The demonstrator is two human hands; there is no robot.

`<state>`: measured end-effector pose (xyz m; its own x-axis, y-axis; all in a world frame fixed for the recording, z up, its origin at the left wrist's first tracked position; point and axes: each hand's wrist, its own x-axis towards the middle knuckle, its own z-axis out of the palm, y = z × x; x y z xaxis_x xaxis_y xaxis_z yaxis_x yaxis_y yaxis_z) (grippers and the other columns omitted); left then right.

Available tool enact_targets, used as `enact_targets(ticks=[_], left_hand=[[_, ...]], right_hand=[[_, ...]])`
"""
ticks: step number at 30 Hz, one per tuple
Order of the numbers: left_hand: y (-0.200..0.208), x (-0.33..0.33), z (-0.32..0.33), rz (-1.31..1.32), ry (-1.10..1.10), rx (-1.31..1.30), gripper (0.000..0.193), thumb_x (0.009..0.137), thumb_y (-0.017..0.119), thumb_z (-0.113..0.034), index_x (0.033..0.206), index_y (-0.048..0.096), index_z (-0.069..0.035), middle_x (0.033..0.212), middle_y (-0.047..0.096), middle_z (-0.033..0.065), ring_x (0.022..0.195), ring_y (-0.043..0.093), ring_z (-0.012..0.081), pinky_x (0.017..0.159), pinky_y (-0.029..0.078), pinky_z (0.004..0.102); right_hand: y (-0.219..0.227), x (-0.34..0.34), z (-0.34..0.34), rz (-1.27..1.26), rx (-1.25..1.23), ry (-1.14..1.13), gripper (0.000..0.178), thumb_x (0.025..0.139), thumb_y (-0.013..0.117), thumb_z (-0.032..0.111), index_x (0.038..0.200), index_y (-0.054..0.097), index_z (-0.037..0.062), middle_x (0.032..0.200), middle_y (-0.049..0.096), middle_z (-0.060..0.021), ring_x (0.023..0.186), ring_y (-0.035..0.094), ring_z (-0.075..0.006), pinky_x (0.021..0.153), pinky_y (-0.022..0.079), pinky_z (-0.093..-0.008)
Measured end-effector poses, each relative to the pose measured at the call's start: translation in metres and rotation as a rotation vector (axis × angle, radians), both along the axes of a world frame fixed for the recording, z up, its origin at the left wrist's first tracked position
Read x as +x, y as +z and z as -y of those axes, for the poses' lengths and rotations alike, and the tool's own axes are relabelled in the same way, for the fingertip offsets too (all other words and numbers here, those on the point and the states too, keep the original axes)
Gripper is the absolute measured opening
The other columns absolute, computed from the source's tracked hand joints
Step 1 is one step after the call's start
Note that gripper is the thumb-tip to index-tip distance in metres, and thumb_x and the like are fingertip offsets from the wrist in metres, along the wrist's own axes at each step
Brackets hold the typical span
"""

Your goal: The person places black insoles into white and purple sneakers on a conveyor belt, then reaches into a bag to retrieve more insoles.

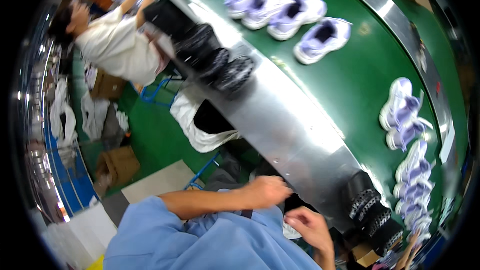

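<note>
Several white-lilac shoes (pixel 310 49) beyond steel ledge (pixel 287 115), left hand (pixel 267 191), fingers together, right hand (pixel 312 227), fingers seemingly apart

No legible lettering, no readable numbers; no readable signs

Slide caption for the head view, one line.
Left hand and right hand, both bare, beside a metal ledge; white-and-lavender shoes rest on the green surface beyond.

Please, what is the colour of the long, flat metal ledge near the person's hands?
The ledge is shiny silver-grey; it shows best in the head view.
</note>
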<state>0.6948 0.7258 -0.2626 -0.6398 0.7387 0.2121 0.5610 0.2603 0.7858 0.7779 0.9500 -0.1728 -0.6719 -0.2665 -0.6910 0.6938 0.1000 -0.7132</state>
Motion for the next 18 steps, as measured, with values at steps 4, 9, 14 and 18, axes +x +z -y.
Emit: enact_targets(ticks=[4, 9, 14, 18], left_hand=[[-0.099, 0.083, 0.202, 0.489, 0.050, -1.010, 0.020, 0.085, 0.069, -0.020, 0.093, 0.074, -0.002, 0.098, 0.075, 0.0206, 0.096, 0.074, 0.0358, 0.088, 0.059, 0.0478], [-0.194, 0.132, 0.322, 0.731, 0.206, -1.295, 0.021, 0.091, 0.068, -0.017, 0.104, 0.078, -0.004, 0.116, 0.074, 0.0213, 0.112, 0.071, 0.0351, 0.094, 0.057, 0.0459], [-0.269, 0.145, 0.345, 0.918, 0.805, -0.590, 0.027, 0.093, 0.070, -0.024, 0.109, 0.074, -0.003, 0.107, 0.073, 0.0238, 0.105, 0.069, 0.0412, 0.094, 0.055, 0.0465], [-0.330, 0.146, 0.340, 1.000, 0.837, -0.620, 0.028, 0.093, 0.071, -0.027, 0.103, 0.074, -0.001, 0.109, 0.074, 0.0210, 0.107, 0.069, 0.0401, 0.094, 0.055, 0.0483]], right_hand=[[-0.096, -0.007, 0.090, 0.035, 0.196, 0.363, 0.033, 0.093, 0.078, 0.026, 0.111, 0.071, -0.0015, 0.095, 0.076, -0.0139, 0.086, 0.071, -0.0190, 0.081, 0.056, -0.0333], [-0.194, 0.021, 0.136, -0.032, 0.426, 0.473, 0.037, 0.092, 0.079, 0.027, 0.112, 0.071, -0.0021, 0.096, 0.075, -0.0171, 0.088, 0.071, -0.0222, 0.081, 0.056, -0.0347], [-0.289, 0.006, 0.190, 0.257, 0.361, 0.328, 0.049, 0.093, 0.077, 0.029, 0.128, 0.065, -0.0035, 0.117, 0.074, -0.0156, 0.107, 0.069, -0.0255, 0.093, 0.055, -0.0370], [-0.390, -0.035, 0.263, -0.159, 0.532, 0.682, 0.070, 0.087, 0.080, 0.036, 0.141, 0.057, 0.0000, 0.130, 0.066, -0.0257, 0.122, 0.064, -0.0409, 0.104, 0.051, -0.0435]])
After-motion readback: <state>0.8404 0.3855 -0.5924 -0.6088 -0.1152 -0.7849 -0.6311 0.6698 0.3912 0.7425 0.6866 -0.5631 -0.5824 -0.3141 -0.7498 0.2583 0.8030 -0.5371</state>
